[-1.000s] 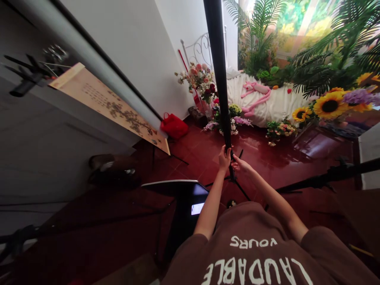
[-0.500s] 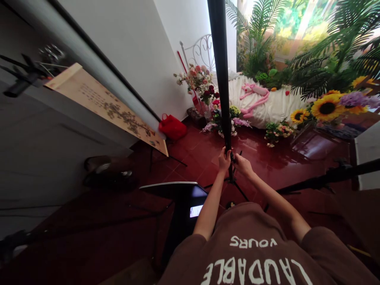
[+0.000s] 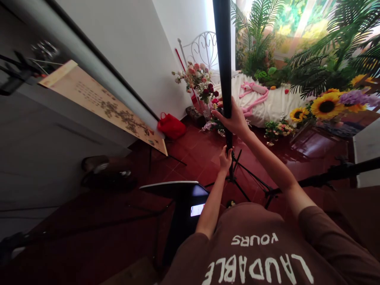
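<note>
A black light stand (image 3: pixel 223 59) rises almost upright in front of me, its legs spread on the floor. Low on its pole, just by the collar, my left hand (image 3: pixel 225 159) is closed around it. Higher up is my right hand (image 3: pixel 237 120), with its thumb stretched out across the pole and the fingers apart, partly hidden behind it. The hand is at the pole but not wrapped tightly round it.
A dark panel (image 3: pixel 172 190) with a lit phone (image 3: pixel 196 210) stands at my left. Behind the stand are flowers (image 3: pixel 197 75), a white-draped bed (image 3: pixel 276 103) and sunflowers (image 3: pixel 326 106). A hanging scroll (image 3: pixel 103 107) and a red bag (image 3: pixel 171 126) are left; another black stand (image 3: pixel 341 173) is right.
My right hand has left the collar beside my left hand and moved up the pole, its fingers opening. My left hand keeps its grip in the same place.
</note>
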Tool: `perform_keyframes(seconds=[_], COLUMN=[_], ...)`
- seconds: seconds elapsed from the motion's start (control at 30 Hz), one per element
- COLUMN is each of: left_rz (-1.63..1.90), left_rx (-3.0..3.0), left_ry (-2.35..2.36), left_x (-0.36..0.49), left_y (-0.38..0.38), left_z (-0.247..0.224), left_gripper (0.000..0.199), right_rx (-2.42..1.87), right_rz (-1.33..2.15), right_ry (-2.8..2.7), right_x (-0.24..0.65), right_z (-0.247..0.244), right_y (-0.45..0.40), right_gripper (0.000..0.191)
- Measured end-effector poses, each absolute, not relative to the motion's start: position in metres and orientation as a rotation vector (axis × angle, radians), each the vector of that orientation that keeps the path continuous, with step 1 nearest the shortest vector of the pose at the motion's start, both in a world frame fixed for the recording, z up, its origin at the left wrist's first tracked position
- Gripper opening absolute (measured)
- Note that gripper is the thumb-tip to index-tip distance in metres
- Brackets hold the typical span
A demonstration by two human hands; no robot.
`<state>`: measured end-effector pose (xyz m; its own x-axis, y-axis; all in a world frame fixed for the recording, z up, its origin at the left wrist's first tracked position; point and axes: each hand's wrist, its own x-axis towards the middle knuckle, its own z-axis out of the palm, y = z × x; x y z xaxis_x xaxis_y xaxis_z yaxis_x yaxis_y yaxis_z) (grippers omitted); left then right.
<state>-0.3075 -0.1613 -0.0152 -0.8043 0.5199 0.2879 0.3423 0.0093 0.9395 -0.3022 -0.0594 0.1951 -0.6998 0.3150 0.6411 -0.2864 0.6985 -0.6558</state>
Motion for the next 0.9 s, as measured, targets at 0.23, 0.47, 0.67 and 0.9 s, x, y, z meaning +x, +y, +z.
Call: perform_keyframes(seconds=[0.23, 0.47, 0.67, 0.9], left_rz=[1.852, 1.776, 1.805, 1.863], left_rx=[1.033, 1.032, 1.074, 1.055], left_ry=[2.141, 2.201, 2.170, 2.124], left_x=[-0.313, -0.317, -0.324, -0.322], left_y=[-0.167, -0.170, -0.169, -0.169], left_z=[-0.018, -0.019, -0.025, -0.029], left_gripper=[0.052, 0.037, 0.029, 0.035], right_rx=[-0.194, -0.503, -0.547, -0.386], right_rz=[0.992, 1.070, 1.086, 1.145], right_ry=[-2.027, -1.999, -2.010, -2.091], right_x=[-0.301, -0.288, -0.290, -0.240], right_z=[0.154, 0.072, 0.075, 0.055], right_y=[-0.074, -0.093, -0.094, -0.087], right_gripper=[0.038, 0.027, 0.030, 0.043])
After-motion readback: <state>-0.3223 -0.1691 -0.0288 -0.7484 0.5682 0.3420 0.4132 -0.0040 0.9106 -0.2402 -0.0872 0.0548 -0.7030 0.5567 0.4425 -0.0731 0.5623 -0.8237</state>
